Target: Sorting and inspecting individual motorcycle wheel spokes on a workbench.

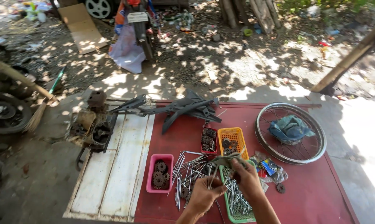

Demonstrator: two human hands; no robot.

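Spokes (220, 162) in a thin bundle, pinched by both hands above the green basket (236, 198).
Right hand (246, 176) clamps the top, left hand (204, 194) closes on loose ends; best kept parallel and squared over that basket, pink tray (159, 172) of sprockets to its left.

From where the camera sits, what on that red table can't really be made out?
- Head view: what the right hand grips; its fingers cover it.
- The left hand hides part of the metal spokes.
- The green basket is cut off by the bottom edge.
- The blue cloth hides the wheel rim centre.
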